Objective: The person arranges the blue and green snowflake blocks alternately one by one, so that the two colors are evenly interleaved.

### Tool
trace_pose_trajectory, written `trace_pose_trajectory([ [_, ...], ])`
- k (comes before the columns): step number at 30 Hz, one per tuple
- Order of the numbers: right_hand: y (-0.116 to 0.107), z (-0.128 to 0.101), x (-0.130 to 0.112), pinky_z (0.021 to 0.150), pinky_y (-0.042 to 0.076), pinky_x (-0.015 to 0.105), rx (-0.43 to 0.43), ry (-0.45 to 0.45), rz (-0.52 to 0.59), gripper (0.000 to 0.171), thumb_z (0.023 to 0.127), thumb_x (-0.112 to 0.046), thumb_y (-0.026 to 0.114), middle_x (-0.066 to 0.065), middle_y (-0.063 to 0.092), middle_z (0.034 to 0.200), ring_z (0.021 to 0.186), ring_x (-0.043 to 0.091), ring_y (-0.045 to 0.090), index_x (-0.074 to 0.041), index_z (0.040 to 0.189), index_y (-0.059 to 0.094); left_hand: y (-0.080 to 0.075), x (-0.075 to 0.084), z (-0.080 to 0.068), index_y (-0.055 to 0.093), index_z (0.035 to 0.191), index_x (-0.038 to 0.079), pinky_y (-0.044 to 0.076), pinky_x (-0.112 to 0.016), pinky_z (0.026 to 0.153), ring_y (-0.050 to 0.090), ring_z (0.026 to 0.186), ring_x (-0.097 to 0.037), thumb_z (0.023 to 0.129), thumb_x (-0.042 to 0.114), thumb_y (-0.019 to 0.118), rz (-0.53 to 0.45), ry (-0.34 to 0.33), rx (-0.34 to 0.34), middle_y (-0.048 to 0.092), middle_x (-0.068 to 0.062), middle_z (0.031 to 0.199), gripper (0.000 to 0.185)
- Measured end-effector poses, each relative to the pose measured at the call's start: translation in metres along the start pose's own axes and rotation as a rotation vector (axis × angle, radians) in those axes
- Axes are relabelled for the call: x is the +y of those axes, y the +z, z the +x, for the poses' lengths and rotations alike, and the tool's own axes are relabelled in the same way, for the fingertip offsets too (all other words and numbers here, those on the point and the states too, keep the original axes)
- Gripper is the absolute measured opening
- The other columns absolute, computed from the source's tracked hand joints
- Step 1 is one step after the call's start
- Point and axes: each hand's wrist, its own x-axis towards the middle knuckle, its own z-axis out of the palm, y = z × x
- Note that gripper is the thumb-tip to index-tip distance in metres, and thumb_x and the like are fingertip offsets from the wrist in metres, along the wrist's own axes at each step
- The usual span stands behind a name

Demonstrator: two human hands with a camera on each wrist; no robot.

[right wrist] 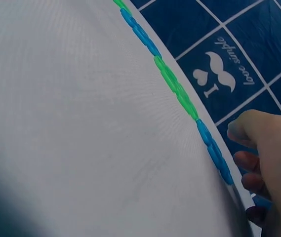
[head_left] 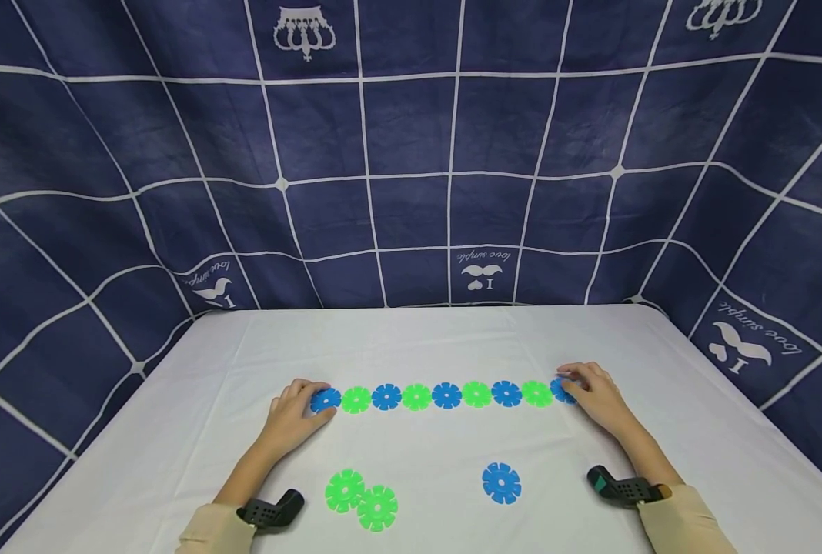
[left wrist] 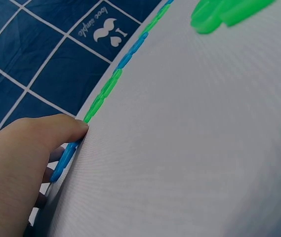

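The left hand (head_left: 296, 415) has its thumb and fingers bent round the blue disc (head_left: 325, 400) at the left end of the row (head_left: 442, 392), holding it by its edges. The right hand (head_left: 599, 396), loosely bent and partly spread, is at the right end of the row, its fingers just beside the blue disc (head_left: 562, 391) there; the thumb stands clear of it and nothing is gripped. The row is nine flat discs, blue and green by turns. On its near side lie two touching green discs (head_left: 377, 498) and, farther right, a loose blue disc (head_left: 501, 475). White cloth (head_left: 452, 346) spreads under the row; a dark blue checked curtain (head_left: 411, 138) hangs beyond it.
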Motion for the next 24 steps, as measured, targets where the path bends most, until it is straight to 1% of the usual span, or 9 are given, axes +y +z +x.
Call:
trace_pose_trajectory([
  [3,-0.002,0.001,-0.007,0.070,0.029,0.032,0.017,-0.021,0.030,0.027,0.090,-0.018,0.052,0.015,0.053,0.102,0.085,0.021,0.039,-0.006,0.113,0.059,0.000,0.000,0.000,0.055,0.121,0.011,0.029,-0.042,0.083,0.045,0.107,-0.028,0.081,0.037,0.063,-0.003,0.004,0.001,0.050,-0.011,0.115,0.048],
  [8,-0.002,0.004,-0.023,0.073,0.035,0.034,0.024,-0.080,0.050,0.025,0.088,-0.014,0.053,0.012,0.055,0.099,0.087,0.022,0.045,-0.006,0.111,0.060,0.000,-0.001,0.000,0.055,0.121,0.011,0.029,-0.041,0.082,0.046,0.106,-0.027,0.081,0.037,0.063,-0.003,0.008,0.002,0.050,-0.011,0.114,0.048],
  [10,-0.001,0.004,-0.030,0.073,0.036,0.034,0.019,-0.103,0.059,0.025,0.088,-0.014,0.053,0.012,0.056,0.098,0.086,0.021,0.047,-0.006,0.111,0.061,0.000,-0.001,0.001,0.055,0.121,0.011,0.029,-0.041,0.083,0.046,0.106,-0.027,0.081,0.037,0.063,-0.004,0.009,0.003,0.050,-0.011,0.114,0.048],
  [13,0.001,0.004,-0.041,0.071,0.037,0.031,0.000,-0.117,0.080,0.024,0.089,-0.015,0.054,0.008,0.056,0.097,0.083,0.017,0.045,-0.009,0.110,0.061,0.000,0.000,0.001,0.055,0.121,0.011,0.029,-0.042,0.083,0.046,0.106,-0.028,0.081,0.037,0.063,-0.006,0.012,0.005,0.050,-0.011,0.114,0.048],
  [18,0.009,0.001,-0.062,0.066,0.037,0.024,-0.062,-0.158,0.148,0.022,0.089,-0.016,0.056,0.002,0.055,0.091,0.078,0.012,0.043,-0.012,0.109,0.062,-0.001,-0.001,0.001,0.055,0.121,0.011,0.029,-0.042,0.083,0.046,0.107,-0.028,0.081,0.036,0.063,-0.005,0.014,0.008,0.050,-0.011,0.115,0.048],
  [21,0.014,-0.003,-0.077,0.063,0.038,0.023,-0.118,-0.184,0.189,0.021,0.088,-0.016,0.057,0.000,0.055,0.088,0.077,0.010,0.043,-0.013,0.109,0.062,-0.001,0.000,0.001,0.055,0.121,0.010,0.029,-0.043,0.083,0.046,0.107,-0.028,0.081,0.036,0.063,-0.009,0.010,0.007,0.050,-0.011,0.114,0.048],
  [24,0.020,-0.010,-0.093,0.063,0.039,0.022,-0.185,-0.202,0.214,0.021,0.088,-0.017,0.057,-0.003,0.054,0.088,0.076,0.009,0.044,-0.016,0.108,0.062,-0.001,0.000,0.000,0.056,0.121,0.010,0.029,-0.043,0.084,0.046,0.107,-0.028,0.081,0.036,0.063,-0.012,0.008,0.006,0.050,-0.011,0.114,0.048],
])
